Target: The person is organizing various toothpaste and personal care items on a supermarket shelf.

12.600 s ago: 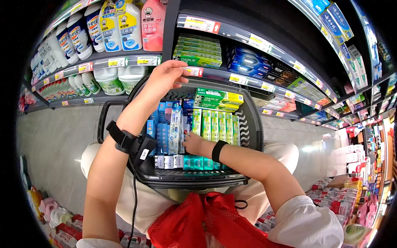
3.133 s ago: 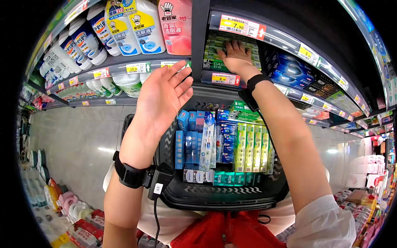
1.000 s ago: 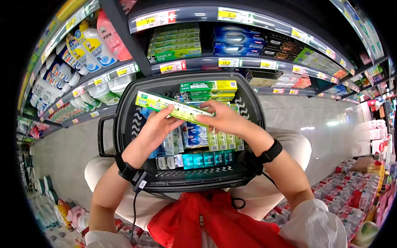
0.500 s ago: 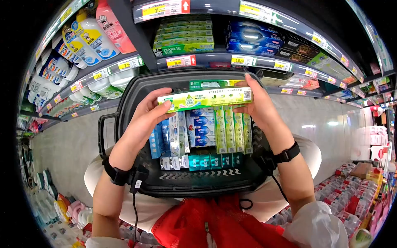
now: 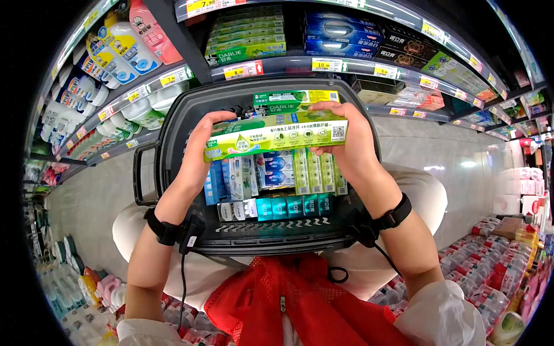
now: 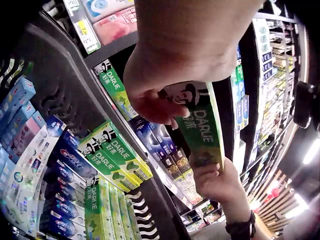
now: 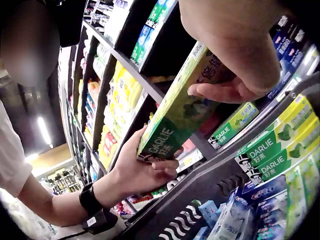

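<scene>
A long green and white DARLIE toothpaste box (image 5: 277,136) is held level above the basket, its printed side facing up in the head view. My left hand (image 5: 196,147) grips its left end, thumb and fingers on opposite sides. Its right end is pinched by my right hand (image 5: 353,135). In the left wrist view the box (image 6: 202,130) shows its dark green face between both hands; the right wrist view shows the box (image 7: 175,107) tilted. Below it, the black basket (image 5: 271,242) holds rows of blue boxes (image 5: 214,181), green-yellow boxes (image 5: 320,173) and teal boxes (image 5: 294,206).
Behind the basket, a shelf carries stacked DARLIE boxes (image 5: 248,46), blue boxes (image 5: 340,37) and dark boxes (image 5: 404,49). Cleaner bottles (image 5: 124,52) stand at the left. Wrapped packs (image 5: 485,271) lie on the floor at the lower right. The basket's handle (image 5: 144,173) sticks out left.
The right hand went from the shelf to above the basket with a box, and the left hand took its other end. Since half a second ago, the box has shifted slightly left and come closer.
</scene>
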A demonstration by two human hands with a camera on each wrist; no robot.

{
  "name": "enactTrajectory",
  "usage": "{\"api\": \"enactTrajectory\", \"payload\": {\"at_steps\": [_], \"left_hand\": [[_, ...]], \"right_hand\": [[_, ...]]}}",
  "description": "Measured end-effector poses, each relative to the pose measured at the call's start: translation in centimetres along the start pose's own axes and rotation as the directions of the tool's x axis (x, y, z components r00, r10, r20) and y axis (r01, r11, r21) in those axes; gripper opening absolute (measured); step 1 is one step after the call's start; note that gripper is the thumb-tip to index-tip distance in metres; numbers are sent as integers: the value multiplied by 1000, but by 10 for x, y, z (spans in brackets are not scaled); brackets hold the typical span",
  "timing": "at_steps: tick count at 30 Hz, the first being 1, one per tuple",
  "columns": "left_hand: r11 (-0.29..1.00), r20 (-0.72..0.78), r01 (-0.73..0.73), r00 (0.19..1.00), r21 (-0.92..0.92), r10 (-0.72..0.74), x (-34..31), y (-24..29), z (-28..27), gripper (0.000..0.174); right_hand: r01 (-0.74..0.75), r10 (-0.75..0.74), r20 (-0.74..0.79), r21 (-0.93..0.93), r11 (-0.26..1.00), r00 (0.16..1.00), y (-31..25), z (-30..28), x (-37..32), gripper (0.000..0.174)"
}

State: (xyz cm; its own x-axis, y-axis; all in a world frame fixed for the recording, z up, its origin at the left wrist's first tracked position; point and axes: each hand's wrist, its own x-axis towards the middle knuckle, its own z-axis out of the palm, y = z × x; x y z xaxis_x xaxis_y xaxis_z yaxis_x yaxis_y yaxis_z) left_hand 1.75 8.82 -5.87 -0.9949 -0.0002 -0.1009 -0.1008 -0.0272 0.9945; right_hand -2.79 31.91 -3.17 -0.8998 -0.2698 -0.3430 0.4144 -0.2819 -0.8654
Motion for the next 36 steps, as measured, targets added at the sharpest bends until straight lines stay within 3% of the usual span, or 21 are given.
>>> {"api": "enactTrajectory", "payload": {"at_steps": [7, 10, 15, 18, 31, 36], "left_hand": [[992, 14, -70, 998, 109, 69, 0, 3, -14, 55], [988, 51, -83, 996, 127, 77, 2, 2, -22, 46], [979, -23, 48, 999, 196, -44, 8, -1, -18, 45], [964, -37, 35, 999, 262, -26, 7, -2, -18, 43], [972, -21, 69, 998, 224, -66, 7, -9, -21, 39], [977, -91, 128, 989, 168, -114, 6, -15, -22, 40]], "right_hand": [[-39, 39, 9, -8, 999, 999, 1, 12, 5, 36], [-54, 54, -3, -8, 999, 999, 3, 13, 10, 36], [-77, 77, -38, 6, 997, 996, 8, 6, 21, 36], [-106, 105, -64, -16, 994, 992, 6, 7, 20, 36], [-88, 87, -27, -9, 996, 996, 7, 5, 17, 35], [-87, 87, -25, -19, 996, 996, 10, 5, 20, 36]]}}
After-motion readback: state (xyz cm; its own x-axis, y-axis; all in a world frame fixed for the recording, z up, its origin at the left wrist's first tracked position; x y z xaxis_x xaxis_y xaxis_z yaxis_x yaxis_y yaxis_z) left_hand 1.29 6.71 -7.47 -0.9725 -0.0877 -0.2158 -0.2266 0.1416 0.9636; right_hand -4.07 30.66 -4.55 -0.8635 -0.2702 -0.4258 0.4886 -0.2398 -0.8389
